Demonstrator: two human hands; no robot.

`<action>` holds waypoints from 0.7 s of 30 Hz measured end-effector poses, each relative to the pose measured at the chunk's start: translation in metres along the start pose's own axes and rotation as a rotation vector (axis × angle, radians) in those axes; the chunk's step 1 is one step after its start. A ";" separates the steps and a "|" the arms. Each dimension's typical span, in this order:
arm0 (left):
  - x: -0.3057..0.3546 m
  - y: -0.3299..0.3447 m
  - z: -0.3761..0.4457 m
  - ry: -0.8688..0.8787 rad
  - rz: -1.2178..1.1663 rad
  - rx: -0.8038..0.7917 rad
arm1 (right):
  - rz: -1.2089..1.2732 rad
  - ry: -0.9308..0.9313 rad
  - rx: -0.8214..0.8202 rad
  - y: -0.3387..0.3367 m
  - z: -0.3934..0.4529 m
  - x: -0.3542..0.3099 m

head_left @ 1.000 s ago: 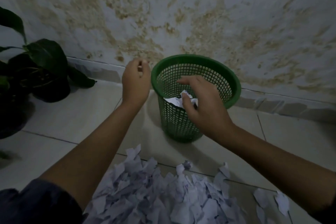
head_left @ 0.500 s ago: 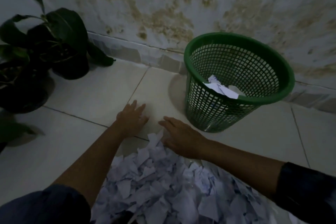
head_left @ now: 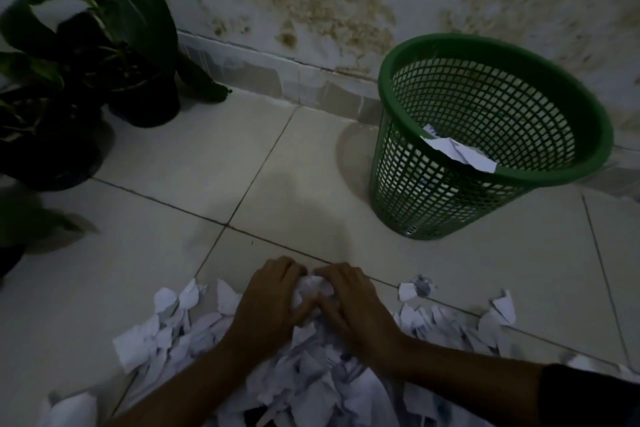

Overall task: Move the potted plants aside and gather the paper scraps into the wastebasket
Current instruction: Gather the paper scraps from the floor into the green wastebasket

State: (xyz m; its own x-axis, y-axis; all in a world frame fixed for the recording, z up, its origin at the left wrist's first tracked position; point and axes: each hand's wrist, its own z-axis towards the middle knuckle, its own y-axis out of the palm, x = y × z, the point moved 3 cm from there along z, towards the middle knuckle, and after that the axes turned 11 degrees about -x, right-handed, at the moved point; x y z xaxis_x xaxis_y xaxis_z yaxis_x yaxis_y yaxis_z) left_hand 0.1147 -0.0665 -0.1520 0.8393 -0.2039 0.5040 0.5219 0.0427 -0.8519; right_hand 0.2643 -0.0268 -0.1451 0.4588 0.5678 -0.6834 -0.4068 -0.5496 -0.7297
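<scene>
Your left hand [head_left: 268,302] and right hand [head_left: 349,302] curl together round a bunch of scraps [head_left: 313,289] on the floor [head_left: 194,156]. The basket [head_left: 433,204] stands apart.

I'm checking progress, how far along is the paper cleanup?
Done: the potted plants stand aside by the wall, and some paper lies in the wastebasket. In hand: the left hand and right hand bunch scraps together. Left: most of the scrap pile.
</scene>
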 end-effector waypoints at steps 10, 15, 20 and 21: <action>0.044 -0.002 0.019 -0.265 -0.208 0.013 | 0.150 0.203 0.156 -0.030 0.001 -0.002; 0.079 -0.057 0.054 -0.139 -0.446 0.203 | 0.277 0.146 0.422 -0.088 0.010 -0.033; 0.114 -0.103 0.083 0.035 -0.504 0.317 | 0.375 0.043 0.567 -0.141 0.009 -0.064; 0.123 -0.111 0.086 0.067 -0.505 0.342 | 0.361 0.017 0.594 -0.150 0.006 -0.070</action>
State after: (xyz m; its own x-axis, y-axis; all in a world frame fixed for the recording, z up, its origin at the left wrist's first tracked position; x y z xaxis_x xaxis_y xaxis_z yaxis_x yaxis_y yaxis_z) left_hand 0.1728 -0.0125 0.0162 0.4697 -0.3414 0.8141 0.8814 0.2338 -0.4104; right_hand 0.2887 0.0194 0.0119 0.2236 0.4003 -0.8887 -0.8975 -0.2712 -0.3479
